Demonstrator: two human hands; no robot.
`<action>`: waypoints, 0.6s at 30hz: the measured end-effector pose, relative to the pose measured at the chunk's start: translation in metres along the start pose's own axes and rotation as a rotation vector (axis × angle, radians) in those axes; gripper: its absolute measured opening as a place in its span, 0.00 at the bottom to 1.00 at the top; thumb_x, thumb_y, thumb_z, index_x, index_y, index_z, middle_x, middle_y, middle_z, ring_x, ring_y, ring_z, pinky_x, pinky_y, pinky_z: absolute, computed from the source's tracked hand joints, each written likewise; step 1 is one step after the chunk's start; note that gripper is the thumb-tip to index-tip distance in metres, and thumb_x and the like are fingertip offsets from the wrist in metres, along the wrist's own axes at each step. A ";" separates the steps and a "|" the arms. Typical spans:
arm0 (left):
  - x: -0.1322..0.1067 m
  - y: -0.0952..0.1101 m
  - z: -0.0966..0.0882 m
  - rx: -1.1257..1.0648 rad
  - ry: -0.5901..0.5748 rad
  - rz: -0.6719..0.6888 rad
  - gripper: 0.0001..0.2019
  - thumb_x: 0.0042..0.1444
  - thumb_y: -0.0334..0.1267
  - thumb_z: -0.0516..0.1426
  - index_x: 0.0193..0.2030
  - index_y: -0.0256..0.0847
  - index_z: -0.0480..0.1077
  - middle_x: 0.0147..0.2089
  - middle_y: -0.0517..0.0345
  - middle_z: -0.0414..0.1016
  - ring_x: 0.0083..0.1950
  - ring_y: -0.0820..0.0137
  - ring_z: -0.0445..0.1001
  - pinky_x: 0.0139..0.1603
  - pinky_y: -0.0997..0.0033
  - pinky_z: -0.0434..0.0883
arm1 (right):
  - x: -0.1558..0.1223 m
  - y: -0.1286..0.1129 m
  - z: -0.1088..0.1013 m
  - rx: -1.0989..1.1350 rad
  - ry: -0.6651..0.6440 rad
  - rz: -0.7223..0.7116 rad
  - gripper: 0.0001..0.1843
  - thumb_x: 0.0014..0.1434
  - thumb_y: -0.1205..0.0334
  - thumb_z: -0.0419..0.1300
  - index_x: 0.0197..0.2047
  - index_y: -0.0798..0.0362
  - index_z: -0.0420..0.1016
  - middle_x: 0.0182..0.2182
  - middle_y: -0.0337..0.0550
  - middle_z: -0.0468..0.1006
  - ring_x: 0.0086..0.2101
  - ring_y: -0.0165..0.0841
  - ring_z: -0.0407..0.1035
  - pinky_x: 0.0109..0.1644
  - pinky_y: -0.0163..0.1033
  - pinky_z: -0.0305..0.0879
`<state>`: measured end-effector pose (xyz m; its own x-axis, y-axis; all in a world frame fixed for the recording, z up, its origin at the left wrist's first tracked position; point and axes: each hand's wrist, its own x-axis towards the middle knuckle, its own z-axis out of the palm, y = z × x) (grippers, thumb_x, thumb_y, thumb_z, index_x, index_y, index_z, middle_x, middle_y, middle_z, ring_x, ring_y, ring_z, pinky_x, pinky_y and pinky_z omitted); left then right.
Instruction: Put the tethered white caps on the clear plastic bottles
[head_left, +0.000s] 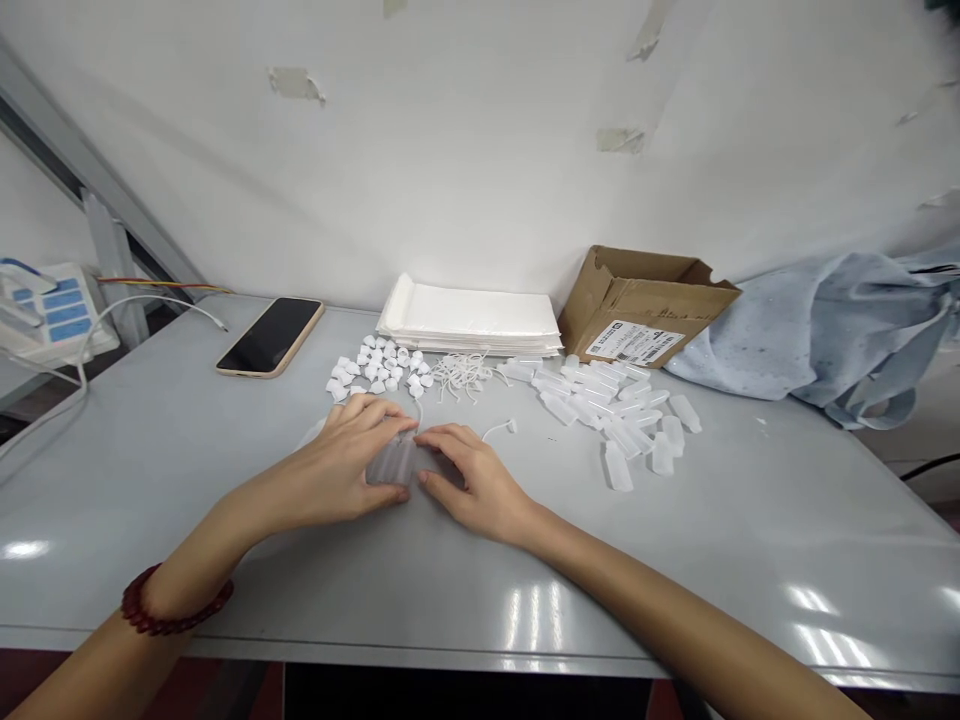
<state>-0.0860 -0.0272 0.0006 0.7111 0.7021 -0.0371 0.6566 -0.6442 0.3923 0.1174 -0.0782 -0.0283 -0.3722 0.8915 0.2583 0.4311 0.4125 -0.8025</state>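
While the left hand is curving closely over a frosted plastic tube lying on the grey table, the right hand is closing narrowly against the tube's other end. Just beyond them, white caps and a tangle of white cords are lying in heaps, loose translucent tubes are spreading rightward, and a stack of white mailers is sitting near a cardboard box.
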 end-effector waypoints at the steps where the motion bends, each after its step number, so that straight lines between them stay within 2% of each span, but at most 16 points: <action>1: 0.000 0.000 0.000 -0.001 -0.002 0.003 0.27 0.51 0.50 0.61 0.57 0.48 0.63 0.55 0.55 0.64 0.58 0.56 0.58 0.57 0.54 0.61 | 0.000 0.000 0.000 0.002 0.002 0.002 0.17 0.59 0.68 0.58 0.53 0.54 0.69 0.49 0.51 0.72 0.48 0.39 0.66 0.51 0.47 0.65; 10: 0.000 0.005 -0.004 -0.020 0.036 -0.005 0.29 0.48 0.53 0.62 0.56 0.46 0.65 0.55 0.53 0.65 0.58 0.54 0.59 0.56 0.54 0.62 | -0.001 0.004 -0.002 0.072 0.068 0.046 0.14 0.59 0.68 0.57 0.49 0.53 0.70 0.43 0.48 0.73 0.42 0.35 0.68 0.43 0.42 0.68; 18: 0.002 0.009 -0.009 0.010 0.033 -0.002 0.30 0.49 0.56 0.61 0.56 0.45 0.64 0.57 0.51 0.63 0.59 0.53 0.57 0.57 0.52 0.62 | -0.003 0.003 -0.007 0.086 0.068 0.048 0.13 0.59 0.69 0.55 0.48 0.55 0.71 0.43 0.49 0.74 0.42 0.35 0.69 0.44 0.42 0.69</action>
<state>-0.0809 -0.0283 0.0120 0.7010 0.7131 -0.0077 0.6608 -0.6454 0.3832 0.1255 -0.0780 -0.0281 -0.2946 0.9218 0.2519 0.3738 0.3538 -0.8574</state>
